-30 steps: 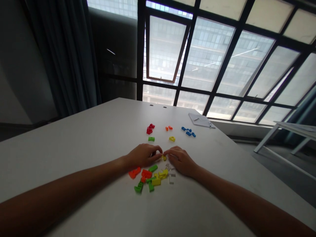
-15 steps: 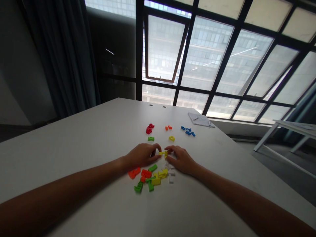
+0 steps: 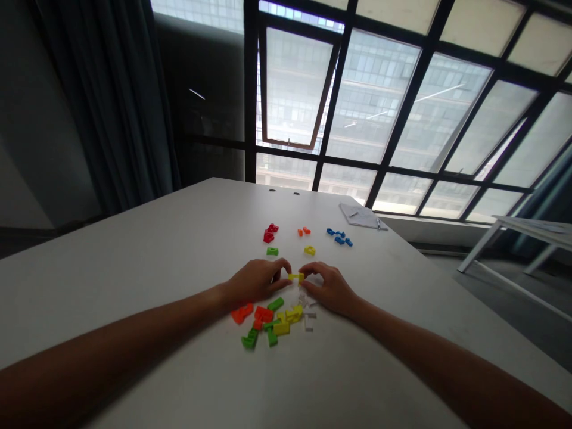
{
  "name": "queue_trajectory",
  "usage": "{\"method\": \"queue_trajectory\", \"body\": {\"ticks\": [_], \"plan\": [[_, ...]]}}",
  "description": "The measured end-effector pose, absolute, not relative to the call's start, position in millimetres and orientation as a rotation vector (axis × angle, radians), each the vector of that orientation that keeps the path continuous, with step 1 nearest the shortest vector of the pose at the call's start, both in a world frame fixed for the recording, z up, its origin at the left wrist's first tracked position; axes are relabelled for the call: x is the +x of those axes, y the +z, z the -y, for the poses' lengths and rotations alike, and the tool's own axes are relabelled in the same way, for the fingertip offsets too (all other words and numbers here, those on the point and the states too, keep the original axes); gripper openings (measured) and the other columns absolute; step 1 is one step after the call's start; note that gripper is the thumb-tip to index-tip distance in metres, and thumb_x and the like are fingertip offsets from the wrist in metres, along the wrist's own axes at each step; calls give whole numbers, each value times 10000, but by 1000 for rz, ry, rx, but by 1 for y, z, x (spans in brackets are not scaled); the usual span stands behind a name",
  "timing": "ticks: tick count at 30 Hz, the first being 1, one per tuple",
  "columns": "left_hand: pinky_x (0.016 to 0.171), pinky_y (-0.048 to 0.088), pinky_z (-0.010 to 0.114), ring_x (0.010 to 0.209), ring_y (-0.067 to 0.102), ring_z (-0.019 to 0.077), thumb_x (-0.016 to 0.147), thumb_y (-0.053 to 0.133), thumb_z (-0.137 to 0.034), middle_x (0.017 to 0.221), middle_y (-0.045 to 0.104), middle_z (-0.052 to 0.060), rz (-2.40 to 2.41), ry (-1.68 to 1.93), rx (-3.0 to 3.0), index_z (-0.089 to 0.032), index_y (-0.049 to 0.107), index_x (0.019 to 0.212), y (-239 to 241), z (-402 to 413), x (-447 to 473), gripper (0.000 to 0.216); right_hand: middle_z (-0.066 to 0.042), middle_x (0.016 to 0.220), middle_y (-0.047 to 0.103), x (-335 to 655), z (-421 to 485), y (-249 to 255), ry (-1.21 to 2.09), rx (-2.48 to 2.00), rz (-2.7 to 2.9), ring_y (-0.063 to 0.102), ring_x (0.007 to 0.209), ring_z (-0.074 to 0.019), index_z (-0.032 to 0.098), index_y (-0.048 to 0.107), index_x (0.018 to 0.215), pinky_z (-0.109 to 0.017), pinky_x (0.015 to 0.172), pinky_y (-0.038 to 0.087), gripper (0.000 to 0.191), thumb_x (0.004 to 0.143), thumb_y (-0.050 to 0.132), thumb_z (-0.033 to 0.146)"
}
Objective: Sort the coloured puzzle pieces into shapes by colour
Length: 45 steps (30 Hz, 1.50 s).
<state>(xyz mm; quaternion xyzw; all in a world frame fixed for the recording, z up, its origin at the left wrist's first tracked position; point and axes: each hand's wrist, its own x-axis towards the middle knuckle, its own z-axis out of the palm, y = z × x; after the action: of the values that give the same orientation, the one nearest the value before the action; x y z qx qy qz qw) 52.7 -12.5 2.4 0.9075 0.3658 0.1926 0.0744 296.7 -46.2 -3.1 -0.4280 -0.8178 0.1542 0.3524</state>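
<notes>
The left hand [image 3: 255, 282] and right hand [image 3: 328, 289] rest on the white worktop [image 3: 134, 250], both curled, fingertips closing from either side on a small yellow plastic piece [image 3: 295, 277]. Whether they pinch it cannot be told. The piece sits between the hands, just beyond a loose heap of orange, green, yellow and white pieces [image 3: 272, 322]. Farther out lie red pieces [image 3: 269, 233], orange pieces [image 3: 304, 231], blue pieces [image 3: 339, 237], one green piece [image 3: 272, 251] and one yellow piece [image 3: 310, 251]. A notepad [image 3: 360, 215] lies near the far edge.
</notes>
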Motion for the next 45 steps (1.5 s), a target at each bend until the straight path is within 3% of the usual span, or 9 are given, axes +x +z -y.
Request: {"method": "queue_trajectory", "body": {"ticks": [18, 23, 30, 36, 40, 45], "plan": [[596, 399, 266, 690, 650, 171, 1000, 480, -546, 820, 696, 0, -1109, 540, 2724, -251, 619, 1150, 5, 13, 52, 359, -52, 1040, 736, 297, 46, -3, 431, -1104, 2135, 680, 954, -211, 215, 680, 1111, -367, 903, 510, 239, 873, 680, 236], [601, 391, 266, 681, 644, 164, 998, 498, -529, 815, 696, -11, -1097, 548, 2758, -258, 625, 1148, 4, 13, 52, 335, -50, 1048, 732, 295, 48, -3, 377, -1139, 2153, 674, 967, -224, 217, 669, 1121, -382, 920, 487, 316, 818, 753, 255], [578, 396, 246, 672, 642, 157, 1005, 489, -502, 826, 697, -21, -1130, 544, 2681, -303, 520, 1373, 6, 16, 54, 419, -51, 1001, 741, 313, 29, -6, 62, -1231, 2046, 683, 950, -235, 198, 657, 1072, -405, 952, 432, 267, 826, 737, 265], [598, 392, 255, 692, 642, 164, 993, 502, -433, 821, 703, -19, -1144, 516, 2718, -289, 589, 1277, 9, 18, 55, 330, -76, 962, 723, 349, -2, -15, -180, -1583, 1944, 655, 934, -255, 185, 669, 990, -423, 924, 419, 208, 854, 676, 342], [609, 393, 253, 696, 635, 159, 989, 503, -415, 821, 701, -15, -1125, 515, 2742, -289, 617, 1234, 9, 18, 55, 299, -64, 882, 736, 356, -11, -20, -46, -1689, 1949, 669, 888, -254, 160, 640, 1188, -407, 883, 462, 367, 872, 656, 347], [620, 399, 258, 695, 630, 152, 992, 495, -408, 822, 698, -15, -1086, 538, 2767, -282, 623, 1222, 7, 16, 54, 291, -85, 1106, 751, 354, -9, -23, 39, -1446, 2028, 675, 1019, -253, 166, 478, 1427, -423, 981, 474, 591, 858, 627, 224]]}}
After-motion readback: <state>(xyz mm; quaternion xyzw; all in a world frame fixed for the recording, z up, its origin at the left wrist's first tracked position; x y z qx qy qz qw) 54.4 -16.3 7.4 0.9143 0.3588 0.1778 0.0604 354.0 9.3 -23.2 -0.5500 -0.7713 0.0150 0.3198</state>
